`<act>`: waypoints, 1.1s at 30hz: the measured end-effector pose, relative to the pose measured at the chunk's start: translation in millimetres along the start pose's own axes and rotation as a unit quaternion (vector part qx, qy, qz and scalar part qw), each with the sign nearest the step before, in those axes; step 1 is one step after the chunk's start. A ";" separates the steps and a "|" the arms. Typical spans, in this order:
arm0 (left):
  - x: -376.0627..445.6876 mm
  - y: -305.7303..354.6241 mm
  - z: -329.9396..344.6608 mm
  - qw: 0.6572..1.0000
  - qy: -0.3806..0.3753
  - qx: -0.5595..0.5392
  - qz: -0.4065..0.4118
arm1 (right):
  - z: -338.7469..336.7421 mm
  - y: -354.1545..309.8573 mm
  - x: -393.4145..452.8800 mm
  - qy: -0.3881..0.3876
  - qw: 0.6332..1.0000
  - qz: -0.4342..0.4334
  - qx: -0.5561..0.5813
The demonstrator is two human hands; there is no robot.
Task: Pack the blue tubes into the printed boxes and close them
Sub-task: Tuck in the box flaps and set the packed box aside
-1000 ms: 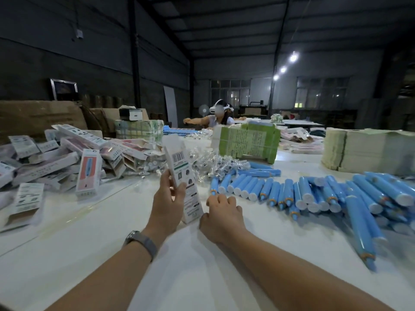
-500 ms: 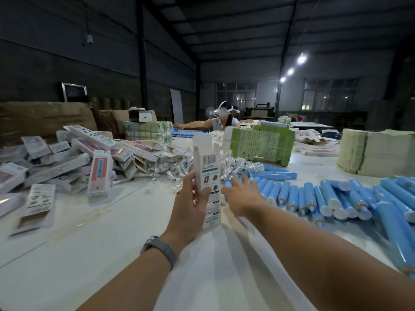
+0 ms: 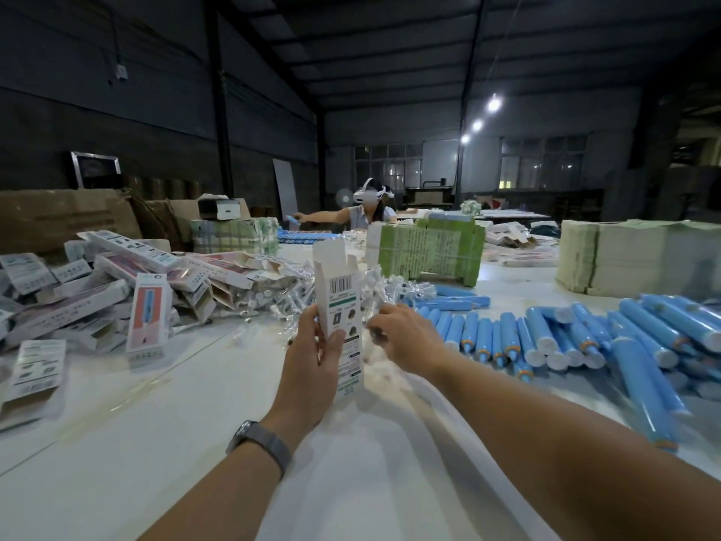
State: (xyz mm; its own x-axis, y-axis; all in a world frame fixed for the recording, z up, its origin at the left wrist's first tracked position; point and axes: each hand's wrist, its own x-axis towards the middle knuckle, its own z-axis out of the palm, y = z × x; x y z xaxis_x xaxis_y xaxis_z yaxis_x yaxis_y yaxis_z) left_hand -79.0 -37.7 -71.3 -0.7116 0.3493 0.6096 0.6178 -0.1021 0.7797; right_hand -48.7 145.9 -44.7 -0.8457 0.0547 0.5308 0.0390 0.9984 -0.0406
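Two hands: both work over the white table (image 3: pixel 117 443), close together near its middle.
Left hand (image 3: pixel 312 369): fingers and thumb curl round the lower half of a printed box (image 3: pixel 340 302), holding it upright with its top flap open and standing up.
Box print: a barcode near the top, a green band below it, then small dark pictures and lines of text too small to read; no brand name can be made out.
Right hand (image 3: pixel 405 337): reaches forward just right of the box, fingers bent toward the clear wrapped items (image 3: pixel 374 287); motion blur hides whether it has hold of anything, so I cannot tell.
Blue tubes (image 3: pixel 546 337): many lie side by side on the table to the right of the hands, white caps and orange rings toward the near edge.
Pile of boxes (image 3: pixel 117 283): heaped on the left; one stands up showing a pink face with a blue tube pictured; its lettering is unreadable.
Green bundle (image 3: pixel 429 251): strapped stack behind the hands, printed with fine text, illegible.
Pale stack (image 3: pixel 624 259): flat sheets at far right.
Wristwatch (image 3: pixel 261 443): on the left wrist.
Another person (image 3: pixel 366 212): seated at the far end, wearing a white headset, arm stretched out.
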 end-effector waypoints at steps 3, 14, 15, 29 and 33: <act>-0.1 1.8 -0.2 1.000 -0.001 0.001 -0.003 | -21.1 -4.7 2.6 0.095 0.983 0.061 0.142; -3.4 7.6 -0.1 0.999 -0.001 -0.020 -0.033 | -168.9 -45.1 -1.3 0.345 0.853 0.074 0.384; -3.7 7.1 0.1 0.999 -0.001 -0.013 -0.029 | -173.9 -48.7 1.9 0.352 0.848 0.070 0.389; -5.5 13.3 -3.4 1.000 -0.017 0.000 -0.018 | -157.9 -87.1 26.0 0.342 0.899 0.000 0.274; -6.2 16.4 -2.8 1.000 -0.024 -0.002 -0.009 | -148.9 -90.8 28.7 0.310 0.905 0.012 0.292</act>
State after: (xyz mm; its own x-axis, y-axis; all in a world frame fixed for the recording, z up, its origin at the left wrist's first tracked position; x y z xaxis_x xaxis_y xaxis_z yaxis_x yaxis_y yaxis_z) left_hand -65.4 -44.1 -61.9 -0.7056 0.3961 0.5875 0.6030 -0.0998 0.7915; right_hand 2.7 58.9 100.3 -0.3802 0.2547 0.8892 -0.3878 0.8289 -0.4032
